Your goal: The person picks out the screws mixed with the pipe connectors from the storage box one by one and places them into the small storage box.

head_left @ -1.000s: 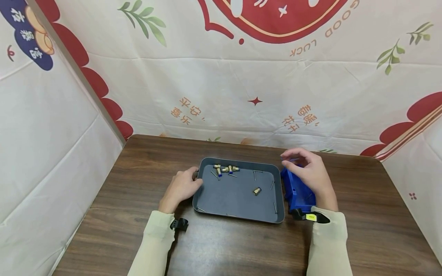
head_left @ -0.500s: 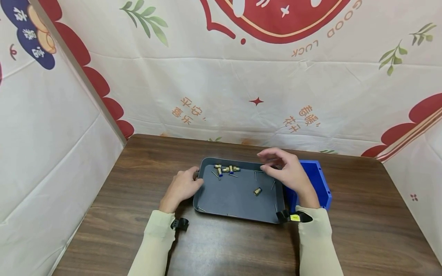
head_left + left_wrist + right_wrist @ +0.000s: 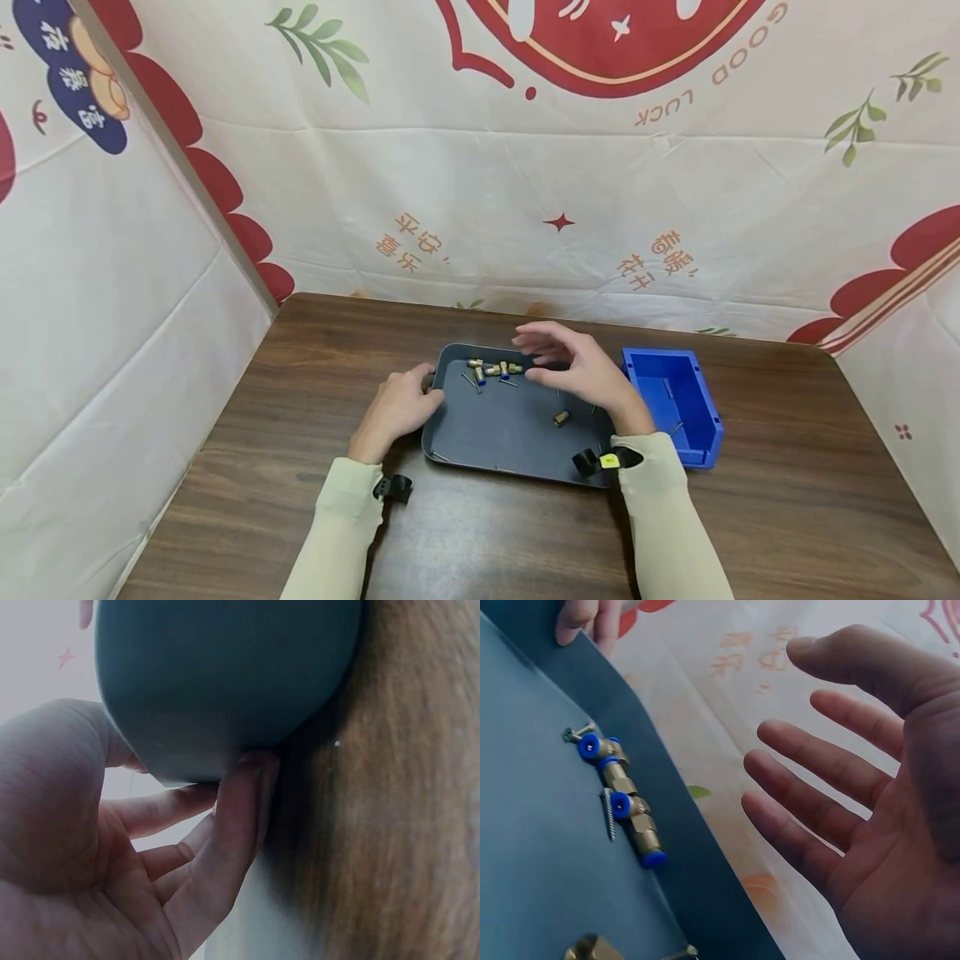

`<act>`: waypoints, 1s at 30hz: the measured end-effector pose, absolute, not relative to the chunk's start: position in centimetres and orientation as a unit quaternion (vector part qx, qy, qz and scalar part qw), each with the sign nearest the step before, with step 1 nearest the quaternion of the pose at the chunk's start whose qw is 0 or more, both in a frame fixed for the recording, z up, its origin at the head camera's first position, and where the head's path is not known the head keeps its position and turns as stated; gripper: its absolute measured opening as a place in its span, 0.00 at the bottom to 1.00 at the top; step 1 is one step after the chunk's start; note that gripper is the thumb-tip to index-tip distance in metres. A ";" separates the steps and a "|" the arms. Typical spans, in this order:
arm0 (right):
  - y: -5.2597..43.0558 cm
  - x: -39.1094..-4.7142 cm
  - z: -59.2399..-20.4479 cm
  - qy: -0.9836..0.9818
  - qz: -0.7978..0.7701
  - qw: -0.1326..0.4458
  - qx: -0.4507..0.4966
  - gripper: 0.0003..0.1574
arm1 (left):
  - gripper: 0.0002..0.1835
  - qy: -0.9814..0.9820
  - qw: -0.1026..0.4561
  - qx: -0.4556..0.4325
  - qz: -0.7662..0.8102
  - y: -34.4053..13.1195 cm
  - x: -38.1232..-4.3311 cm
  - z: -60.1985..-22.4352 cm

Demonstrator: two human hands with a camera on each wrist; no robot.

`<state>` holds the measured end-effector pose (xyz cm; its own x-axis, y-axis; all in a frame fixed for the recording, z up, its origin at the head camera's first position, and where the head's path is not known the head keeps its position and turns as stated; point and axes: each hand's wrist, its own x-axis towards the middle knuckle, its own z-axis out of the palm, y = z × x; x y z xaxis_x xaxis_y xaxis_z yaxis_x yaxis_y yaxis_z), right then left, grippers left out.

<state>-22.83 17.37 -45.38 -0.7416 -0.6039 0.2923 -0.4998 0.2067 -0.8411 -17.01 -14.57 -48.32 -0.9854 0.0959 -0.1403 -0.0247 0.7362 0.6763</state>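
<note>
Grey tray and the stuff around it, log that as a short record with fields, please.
Tray: grey, on wooden table
Contents: brass fittings, mostly clustered; loose screws
Left hand: gripping tray's left edge
Right hand: above tray, fingers spread, holding nothing
Blue bin: right of tray, slim pieces inside

The right hand (image 3: pixel 581 372) hides part of the tray (image 3: pixel 495 429), the right wrist view crops a brass fitting (image 3: pixel 592 950), and thin pieces (image 3: pixel 677 428) in the bin (image 3: pixel 699 458) are too small to tell.
</note>
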 end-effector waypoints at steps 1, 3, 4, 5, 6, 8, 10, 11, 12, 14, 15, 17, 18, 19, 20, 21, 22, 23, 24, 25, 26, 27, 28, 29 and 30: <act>17.1 -23.0 -45.4 0.773 -0.518 0.057 -0.361 0.38 | 0.27 0.928 0.084 0.019 0.363 -14.6 -17.0 -48.3; 16.5 -23.4 -45.3 0.770 -0.516 0.073 -0.367 0.39 | 0.27 0.927 0.085 0.020 0.363 -14.6 -17.0 -48.3; 16.2 -23.5 -45.3 0.770 -0.516 0.082 -0.367 0.39 | 0.28 0.927 0.086 0.020 0.364 -14.6 -17.1 -48.3; 15.9 -23.7 -45.2 0.769 -0.516 0.090 -0.367 0.40 | 0.28 0.927 0.087 0.020 0.365 -14.6 -17.1 -48.3; 15.6 -23.9 -45.2 0.768 -0.516 0.099 -0.366 0.41 | 0.28 0.926 0.088 0.021 0.365 -14.6 -17.1 -48.3; 15.0 -24.2 -45.2 0.767 -0.515 0.116 -0.364 0.42 | 0.28 0.926 0.089 0.021 0.365 -14.6 -17.1 -48.3; 14.5 -24.5 -45.3 0.766 -0.513 0.130 -0.365 0.42 | 0.28 0.926 0.089 0.023 0.366 -14.6 -17.1 -48.4; 14.2 -24.6 -45.3 0.763 -0.513 0.136 -0.369 0.42 | 0.27 0.927 0.087 0.025 0.363 -14.6 -17.1 -48.4; 13.9 -24.8 -45.4 0.760 -0.512 0.142 -0.375 0.42 | 0.27 0.928 0.084 0.027 0.361 -14.6 -17.2 -48.4; 13.4 -25.0 -45.5 0.752 -0.510 0.152 -0.388 0.41 | 0.26 0.930 0.078 0.032 0.357 -14.6 -17.2 -48.3; 13.2 -25.0 -45.6 0.749 -0.509 0.158 -0.394 0.40 | 0.25 0.932 0.074 0.034 0.354 -14.6 -17.2 -48.3; 12.7 -25.0 -45.7 0.741 -0.505 0.170 -0.408 0.39 | 0.24 0.933 0.070 0.038 0.351 -14.6 -17.3 -48.4; 12.4 -25.0 -45.8 0.739 -0.503 0.177 -0.413 0.37 | 0.24 0.933 0.070 0.038 0.350 -14.7 -17.3 -48.4; 12.2 -25.0 -45.9 0.737 -0.498 0.184 -0.418 0.36 | 0.24 0.933 0.070 0.038 0.351 -14.7 -17.4 -48.4; 11.9 -24.9 -45.9 0.735 -0.494 0.192 -0.422 0.36 | 0.24 0.933 0.070 0.039 0.351 -14.7 -17.4 -48.5; 11.6 -24.8 -46.0 0.736 -0.487 0.199 -0.427 0.35 | 0.24 0.932 0.071 0.039 0.353 -14.7 -17.4 -48.5; 11.3 -24.8 -46.1 0.736 -0.480 0.207 -0.431 0.34 | 0.24 0.932 0.070 0.040 0.353 -14.7 -17.4 -48.5; 11.0 -24.7 -46.3 0.736 -0.472 0.215 -0.435 0.34 | 0.25 0.932 0.070 0.041 0.354 -14.7 -17.4 -48.5; 10.7 -24.7 -46.4 0.737 -0.463 0.222 -0.440 0.33 | 0.25 0.932 0.070 0.041 0.355 -14.8 -17.4 -48.5; 10.4 -24.6 -46.5 0.739 -0.453 0.228 -0.443 0.32 | 0.25 0.931 0.070 0.041 0.356 -14.8 -17.4 -48.5; 10.1 -24.5 -46.5 0.740 -0.444 0.234 -0.447 0.31 | 0.25 0.930 0.071 0.041 0.357 -14.8 -17.3 -48.5; 9.8 -24.4 -46.5 0.741 -0.436 0.241 -0.450 0.30 | 0.25 0.930 0.071 0.040 0.358 -14.8 -17.3 -48.5; 9.4 -24.3 -46.6 0.741 -0.429 0.246 -0.454 0.29 | 0.25 0.930 0.071 0.040 0.358 -14.8 -17.3 -48.4; 9.1 -24.2 -46.7 0.741 -0.422 0.250 -0.459 0.28 | 0.25 0.930 0.072 0.039 0.359 -14.8 -17.3 -48.4; 8.9 -24.1 -46.8 0.740 -0.416 0.255 -0.462 0.26 | 0.25 0.930 0.072 0.038 0.359 -14.8 -17.4 -48.5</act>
